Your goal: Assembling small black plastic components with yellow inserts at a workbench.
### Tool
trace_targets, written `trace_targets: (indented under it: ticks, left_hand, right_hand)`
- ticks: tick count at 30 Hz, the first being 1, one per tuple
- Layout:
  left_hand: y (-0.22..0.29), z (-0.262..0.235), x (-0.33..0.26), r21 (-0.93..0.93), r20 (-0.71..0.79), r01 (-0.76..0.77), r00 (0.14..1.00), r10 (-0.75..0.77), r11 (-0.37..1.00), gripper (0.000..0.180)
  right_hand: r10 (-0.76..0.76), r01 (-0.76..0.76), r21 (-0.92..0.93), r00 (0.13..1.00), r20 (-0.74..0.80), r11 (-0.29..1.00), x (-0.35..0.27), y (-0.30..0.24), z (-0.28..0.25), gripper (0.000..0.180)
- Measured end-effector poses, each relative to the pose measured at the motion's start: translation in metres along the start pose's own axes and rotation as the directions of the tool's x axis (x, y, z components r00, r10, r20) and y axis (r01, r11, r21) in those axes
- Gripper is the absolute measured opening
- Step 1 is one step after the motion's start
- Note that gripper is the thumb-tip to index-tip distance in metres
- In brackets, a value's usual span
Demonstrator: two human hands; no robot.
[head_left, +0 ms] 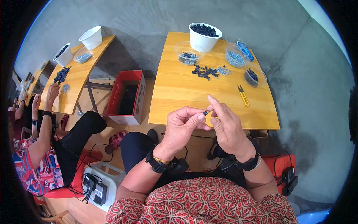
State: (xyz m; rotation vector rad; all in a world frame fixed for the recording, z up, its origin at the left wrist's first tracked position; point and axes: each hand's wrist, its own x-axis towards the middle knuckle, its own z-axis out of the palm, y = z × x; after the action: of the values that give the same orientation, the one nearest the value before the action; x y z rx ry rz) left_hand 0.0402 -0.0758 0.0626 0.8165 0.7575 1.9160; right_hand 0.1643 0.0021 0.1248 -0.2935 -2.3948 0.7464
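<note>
Just above the near edge of the wooden table (175, 93), my left hand (181, 125) pinches a small black plastic part (205, 113) between thumb and fingers. My right hand (232, 132) meets it from the other side, its fingertips bent in at the part; whatever they grip is too small to make out. Farther up the tabletop lie a loose pile of black plastic parts (203, 72) and a smaller heap of silvery screw-like pieces (223, 70). Yellow-handled thread snips (243, 96) rest to the right, blades pointing away.
A white bucket (201, 44) of black parts stands at the back. Around the piles are clear tubs: one mixed (188, 57), one of silvery pieces (235, 59), one of black parts (252, 76). A red box (137, 95) sits on the floor left. Another person (44, 149) works at a left table.
</note>
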Motion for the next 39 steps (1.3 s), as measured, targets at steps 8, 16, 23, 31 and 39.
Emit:
trace_targets:
  ticks: [8,16,23,31,39]
  left_hand:
    - [-0.006,-0.006,0.004,0.057,-0.023,-0.01,1.0,0.011,0.998,0.01]
    - [-0.021,-0.015,0.007,0.096,-0.122,0.085,0.99,-0.073,0.992,0.006]
    - [-0.037,-0.049,0.022,0.034,-0.172,0.143,0.976,-0.135,0.989,0.008]
    - [-0.033,-0.058,0.026,0.109,-0.201,0.14,0.973,-0.116,0.984,0.007]
    - [-0.034,-0.059,0.025,0.114,-0.183,0.127,0.978,-0.105,0.985,0.007]
  right_hand:
    - [-0.085,0.088,-0.088,0.996,0.038,0.992,0.002,0.011,0.01,0.041]
    - [-0.034,0.089,-0.431,0.991,0.133,0.898,-0.007,0.025,0.03,0.047]
    - [0.268,-0.266,-0.187,0.963,-0.018,0.946,0.032,0.126,0.038,0.021]
    - [0.397,-0.383,-0.327,0.917,-0.026,0.864,0.096,0.208,0.035,0.012]
    - [0.393,-0.306,-0.541,0.918,0.05,0.783,0.092,0.217,0.041,0.009]
